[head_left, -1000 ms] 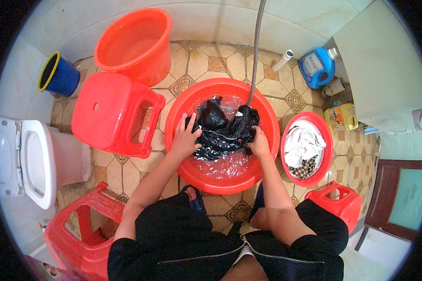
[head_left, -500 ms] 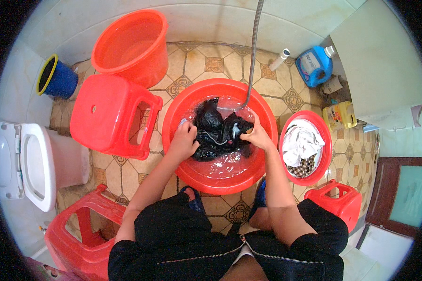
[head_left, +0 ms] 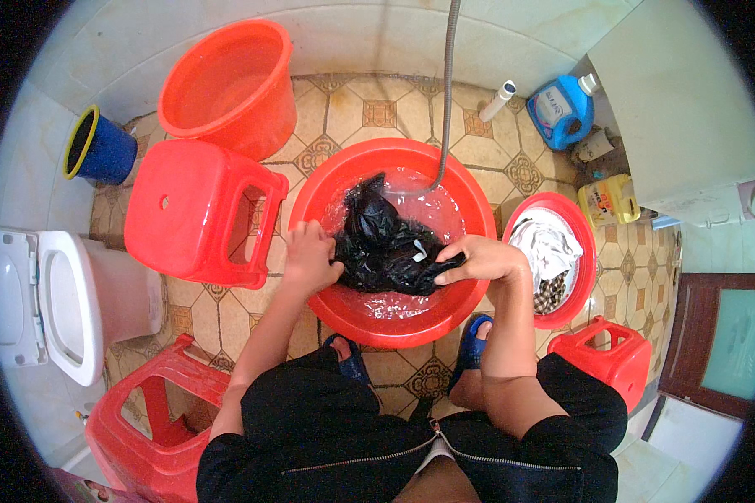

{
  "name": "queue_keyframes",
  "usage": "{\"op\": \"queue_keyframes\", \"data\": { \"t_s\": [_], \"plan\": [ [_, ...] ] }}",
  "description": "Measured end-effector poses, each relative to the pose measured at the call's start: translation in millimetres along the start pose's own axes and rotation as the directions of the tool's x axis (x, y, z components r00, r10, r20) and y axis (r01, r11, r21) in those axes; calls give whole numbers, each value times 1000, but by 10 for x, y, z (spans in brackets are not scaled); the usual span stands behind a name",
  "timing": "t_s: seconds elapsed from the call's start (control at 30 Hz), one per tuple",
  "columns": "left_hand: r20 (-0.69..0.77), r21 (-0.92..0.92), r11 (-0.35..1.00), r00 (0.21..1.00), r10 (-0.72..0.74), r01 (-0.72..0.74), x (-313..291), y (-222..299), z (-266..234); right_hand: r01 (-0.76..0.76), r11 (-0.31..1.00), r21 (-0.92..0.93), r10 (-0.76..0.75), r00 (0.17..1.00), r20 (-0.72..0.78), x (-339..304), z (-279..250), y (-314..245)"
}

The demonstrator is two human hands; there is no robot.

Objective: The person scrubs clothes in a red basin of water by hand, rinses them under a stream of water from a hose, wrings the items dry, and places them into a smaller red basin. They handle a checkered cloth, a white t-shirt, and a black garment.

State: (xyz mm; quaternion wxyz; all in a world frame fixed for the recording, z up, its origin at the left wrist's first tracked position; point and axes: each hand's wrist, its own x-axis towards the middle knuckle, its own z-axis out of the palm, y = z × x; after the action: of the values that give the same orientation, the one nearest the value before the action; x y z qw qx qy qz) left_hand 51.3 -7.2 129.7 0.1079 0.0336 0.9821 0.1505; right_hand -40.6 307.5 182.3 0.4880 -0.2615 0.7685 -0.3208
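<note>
Pinching the right edge of a wet black cloth between thumb and fingers, the right hand is right of the frame's centre, over the rim of a large red basin. The left hand curls its fingers at the cloth's left edge, though whether it grips cannot be told. The cloth lies bunched in the basin's water, mid-frame, below a grey hose coming from the top edge.

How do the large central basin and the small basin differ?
The large basin looks wider than the small basin. The large basin holds black fabric in water; the small basin holds white fabric and checked fabric. A hose enters the large basin, but not the small basin. Both are red.
</note>
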Motion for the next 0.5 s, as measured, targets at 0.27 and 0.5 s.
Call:
{"op": "queue_keyframes", "data": {
  "t_s": [0.27, 0.5],
  "plan": [
    [-108, -318, 944, 992, 60, -91, 100, -196, 338, -49, 956, -290, -41, 954, -297, 395, 112, 528],
    [79, -48, 991, 989, 129, -125, 132, 85, 1057, -213, 916, -341, 59, 910, -411, 1071, 980, 713]
  ]
}}
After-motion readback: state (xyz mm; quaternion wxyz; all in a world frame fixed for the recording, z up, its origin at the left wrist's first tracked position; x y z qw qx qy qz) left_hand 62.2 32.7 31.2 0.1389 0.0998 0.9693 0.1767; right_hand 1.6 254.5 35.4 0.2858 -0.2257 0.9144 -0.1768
